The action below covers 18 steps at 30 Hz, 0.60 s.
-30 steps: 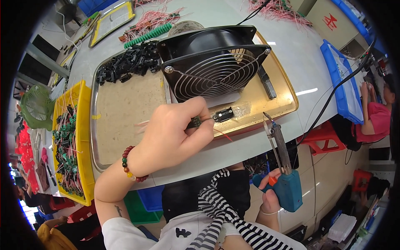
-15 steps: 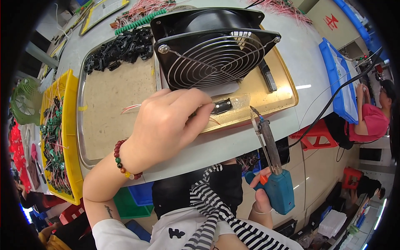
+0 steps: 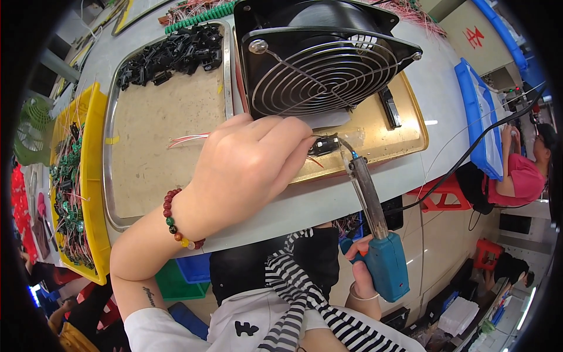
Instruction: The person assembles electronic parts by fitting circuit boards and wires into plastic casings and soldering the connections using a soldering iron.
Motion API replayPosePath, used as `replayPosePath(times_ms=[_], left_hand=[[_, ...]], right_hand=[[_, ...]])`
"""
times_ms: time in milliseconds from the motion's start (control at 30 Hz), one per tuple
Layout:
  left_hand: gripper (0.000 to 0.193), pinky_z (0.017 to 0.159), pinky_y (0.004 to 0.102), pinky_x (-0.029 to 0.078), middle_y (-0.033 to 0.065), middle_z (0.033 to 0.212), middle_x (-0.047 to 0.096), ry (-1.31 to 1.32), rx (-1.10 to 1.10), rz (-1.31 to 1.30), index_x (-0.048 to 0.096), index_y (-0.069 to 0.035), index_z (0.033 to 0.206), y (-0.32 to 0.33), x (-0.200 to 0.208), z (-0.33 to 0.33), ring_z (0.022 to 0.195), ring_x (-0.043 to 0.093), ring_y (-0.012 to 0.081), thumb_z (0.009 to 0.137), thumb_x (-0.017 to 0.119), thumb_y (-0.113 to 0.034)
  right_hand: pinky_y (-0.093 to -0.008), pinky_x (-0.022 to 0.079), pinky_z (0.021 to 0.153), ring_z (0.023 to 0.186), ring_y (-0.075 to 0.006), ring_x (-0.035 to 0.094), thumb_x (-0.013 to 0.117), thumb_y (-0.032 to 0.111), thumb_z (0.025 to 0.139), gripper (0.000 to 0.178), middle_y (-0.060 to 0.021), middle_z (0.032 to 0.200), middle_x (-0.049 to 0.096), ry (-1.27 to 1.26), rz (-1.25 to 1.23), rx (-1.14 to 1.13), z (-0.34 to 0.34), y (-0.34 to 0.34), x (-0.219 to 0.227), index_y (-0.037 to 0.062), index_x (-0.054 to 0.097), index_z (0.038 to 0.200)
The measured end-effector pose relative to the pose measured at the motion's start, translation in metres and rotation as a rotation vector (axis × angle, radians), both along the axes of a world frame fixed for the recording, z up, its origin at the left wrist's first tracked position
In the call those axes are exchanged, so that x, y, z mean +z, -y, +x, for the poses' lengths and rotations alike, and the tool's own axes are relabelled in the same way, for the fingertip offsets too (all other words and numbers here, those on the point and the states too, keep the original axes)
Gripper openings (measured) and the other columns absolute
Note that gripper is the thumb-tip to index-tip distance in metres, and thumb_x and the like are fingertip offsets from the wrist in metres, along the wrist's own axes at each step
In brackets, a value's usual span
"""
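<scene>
My left hand (image 3: 252,155) is closed in a pinch over the gold tray (image 3: 410,132). Thin red and white wires (image 3: 189,139) stick out on its left side, and a red wire end shows below the fingertips. Just right of those fingertips lies a small black plastic housing (image 3: 326,145) with metal contacts. My right hand (image 3: 362,276) grips a blue soldering gun (image 3: 391,267) by its handle, finger at the orange trigger. Its slim tip points up at the housing's right end; whether they touch I cannot tell. The fingertips hide what else the left hand pinches.
A black fan (image 3: 328,76) with a wire guard stands behind the housing. The steel-rimmed tray (image 3: 108,176) on the left carries a heap of black housings (image 3: 176,56). Beside it, a yellow bin (image 3: 94,193) holds green boards. A black cable (image 3: 469,149) hangs at the right; a person (image 3: 522,167) sits beyond.
The soldering gun has moved up and left, bringing its tip from apart to right beside the black housing. My left hand keeps its pinch. The whole view has shifted slightly.
</scene>
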<state>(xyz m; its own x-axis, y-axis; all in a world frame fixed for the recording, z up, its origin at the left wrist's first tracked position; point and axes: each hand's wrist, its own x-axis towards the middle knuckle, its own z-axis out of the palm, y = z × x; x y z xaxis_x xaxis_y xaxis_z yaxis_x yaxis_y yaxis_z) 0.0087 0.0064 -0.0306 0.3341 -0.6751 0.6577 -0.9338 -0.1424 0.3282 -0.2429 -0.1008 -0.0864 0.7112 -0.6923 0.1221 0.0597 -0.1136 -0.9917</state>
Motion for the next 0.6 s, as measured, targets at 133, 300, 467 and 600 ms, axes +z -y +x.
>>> replayPosePath(times_ms=[133, 300, 467, 600], left_hand=[[0.008, 0.051, 0.0317, 0.042, 0.0044, 0.063, 0.055, 0.016, -0.008, 0.001, 0.059, -0.006, 0.078, 0.001, -0.002, 0.001, 0.055, 0.055, 0.0215, 0.078, 0.067, -0.007], [0.009, 0.050, 0.0318, 0.041, 0.0039, 0.062, 0.053, 0.030, -0.013, -0.011, 0.059, -0.006, 0.078, 0.001, -0.002, 0.000, 0.054, 0.054, 0.0211, 0.076, 0.068, -0.006], [0.009, 0.050, 0.0317, 0.041, 0.0037, 0.061, 0.052, 0.040, -0.001, -0.004, 0.059, -0.006, 0.076, 0.001, -0.001, 0.000, 0.054, 0.053, 0.0209, 0.075, 0.068, -0.006], [0.009, 0.051, 0.0318, 0.041, 0.0038, 0.061, 0.052, 0.028, -0.005, -0.001, 0.059, -0.006, 0.076, 0.001, -0.002, 0.000, 0.054, 0.053, 0.0209, 0.074, 0.068, -0.006]], right_hand=[[-0.0260, 0.044, 0.064, 0.069, -0.0148, 0.054, 0.067, 0.011, 0.074, 0.024, -0.0064, 0.077, 0.062, -0.014, -0.042, 0.016, -0.002, 0.002, -0.004, 0.0030, 0.056, 0.094], [-0.0257, 0.043, 0.062, 0.067, -0.0141, 0.052, 0.065, 0.008, 0.073, 0.021, -0.0052, 0.075, 0.061, -0.020, -0.070, 0.030, -0.003, 0.004, -0.004, 0.0031, 0.057, 0.092], [-0.0252, 0.042, 0.061, 0.064, -0.0134, 0.051, 0.065, 0.008, 0.073, 0.021, -0.0044, 0.072, 0.061, -0.067, -0.120, 0.067, -0.007, 0.010, -0.002, 0.0025, 0.057, 0.092], [-0.0246, 0.042, 0.060, 0.063, -0.0131, 0.052, 0.065, 0.009, 0.074, 0.025, -0.0046, 0.072, 0.060, -0.070, -0.223, 0.117, -0.012, 0.017, -0.008, 0.0008, 0.058, 0.096]])
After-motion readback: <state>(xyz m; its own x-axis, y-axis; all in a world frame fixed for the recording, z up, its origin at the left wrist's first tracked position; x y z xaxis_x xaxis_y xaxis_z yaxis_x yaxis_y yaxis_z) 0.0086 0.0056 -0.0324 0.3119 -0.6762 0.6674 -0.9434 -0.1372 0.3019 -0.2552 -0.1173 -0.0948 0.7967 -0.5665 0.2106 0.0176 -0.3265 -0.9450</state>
